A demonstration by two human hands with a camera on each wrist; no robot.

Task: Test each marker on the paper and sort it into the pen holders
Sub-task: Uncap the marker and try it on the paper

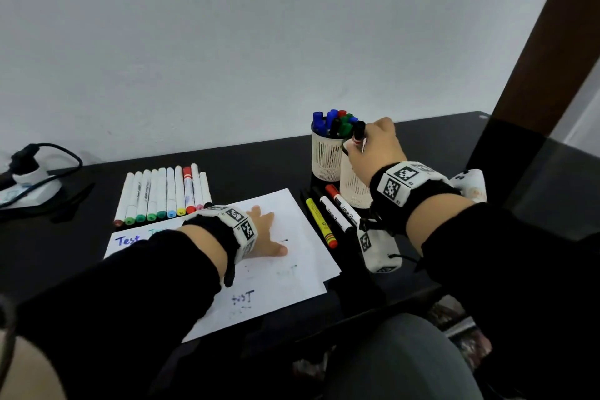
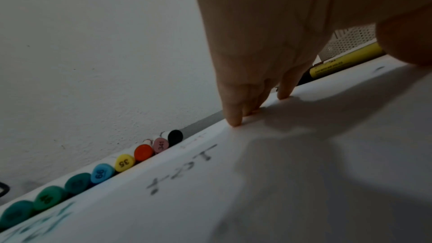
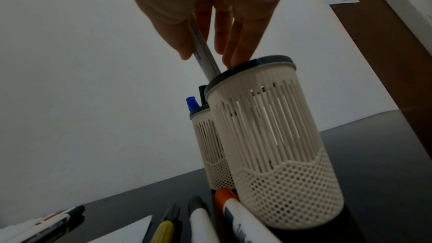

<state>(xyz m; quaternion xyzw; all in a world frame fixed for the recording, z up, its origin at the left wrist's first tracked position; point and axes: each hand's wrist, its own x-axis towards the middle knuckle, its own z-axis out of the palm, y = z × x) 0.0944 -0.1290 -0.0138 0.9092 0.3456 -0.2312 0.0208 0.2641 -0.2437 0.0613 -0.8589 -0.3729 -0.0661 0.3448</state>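
Observation:
My right hand pinches a white marker with a black cap, held upright, its lower end inside the rim of the near white pen holder. In the right wrist view thumb and fingers grip the marker above that holder. The far pen holder holds several capped markers. My left hand lies flat on the white paper, fingertips pressing near its far edge. "Test" is written on the paper several times.
A row of white colour-capped markers lies beyond the paper; their caps show in the left wrist view. A yellow, a black-capped and a red-capped marker lie beside the near holder. A power strip with cable sits far left.

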